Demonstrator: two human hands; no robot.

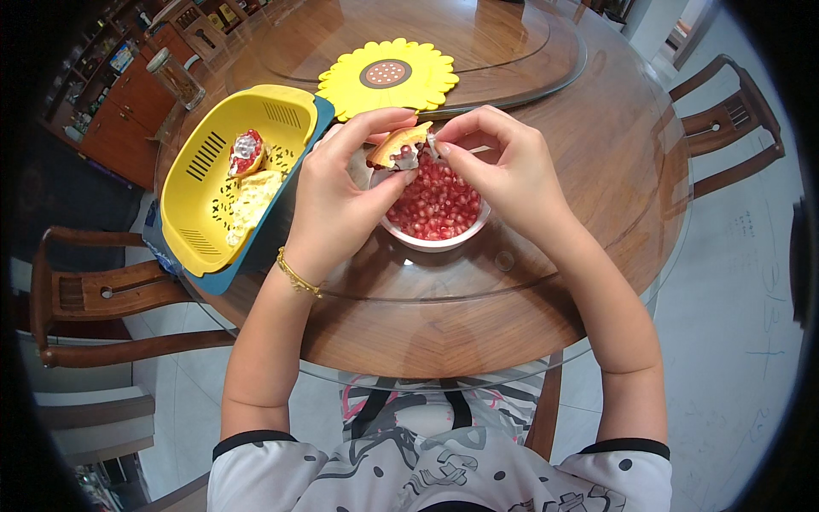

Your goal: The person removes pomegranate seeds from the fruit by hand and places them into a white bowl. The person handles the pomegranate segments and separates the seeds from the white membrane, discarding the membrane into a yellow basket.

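Note:
My left hand holds a piece of pomegranate with yellow rind and a few red arils above a white bowl. Between the thumb and fingers of my right hand is a bit of pale membrane, at the piece's right edge. Many loose red pomegranate arils lie in the bowl. To the left, a yellow colander sits in a blue basin; it contains another pomegranate chunk with arils and pale rind and membrane scraps.
A yellow sunflower-shaped mat lies beyond the bowl, by the raised glass turntable on the round wooden table. A lidded glass jar stands behind the colander. Wooden chairs flank the table at left and right.

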